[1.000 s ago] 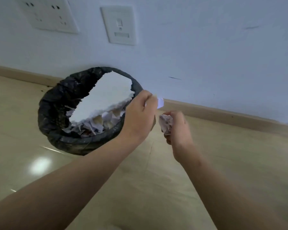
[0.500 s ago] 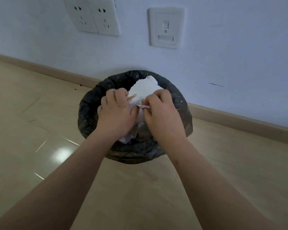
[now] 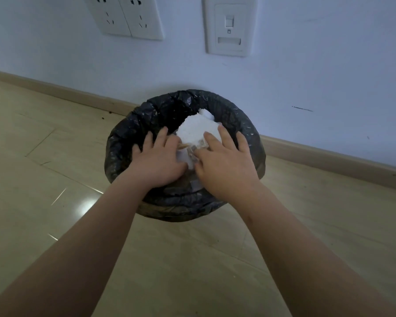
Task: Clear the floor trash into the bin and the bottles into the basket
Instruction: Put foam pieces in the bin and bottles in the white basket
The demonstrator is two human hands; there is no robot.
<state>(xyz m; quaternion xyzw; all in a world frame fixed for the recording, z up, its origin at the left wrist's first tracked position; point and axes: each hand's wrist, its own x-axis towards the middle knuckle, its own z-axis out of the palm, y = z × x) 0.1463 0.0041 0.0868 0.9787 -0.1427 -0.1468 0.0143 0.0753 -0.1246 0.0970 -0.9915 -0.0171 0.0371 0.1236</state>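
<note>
A round bin lined with a black bag [image 3: 126, 143] stands on the floor against the wall. It is packed with white foam [image 3: 196, 128] and crumpled paper scraps [image 3: 192, 154]. Both my hands lie flat over the bin's mouth, fingers spread. My left hand [image 3: 158, 161] presses on the left side of the trash. My right hand [image 3: 224, 165] presses on the right side, its fingertips on the foam. Neither hand grips anything. No bottles or basket are in view.
Beige glossy floor tiles [image 3: 44, 179] surround the bin. A wooden skirting board [image 3: 329, 161] runs along the white wall. A double power socket [image 3: 124, 17] and a wall switch plate [image 3: 230, 26] are mounted above the bin.
My hands carried crumpled paper from beside the bin to over it, let it go, and have spread flat on the trash. The view has moved closer to the bin.
</note>
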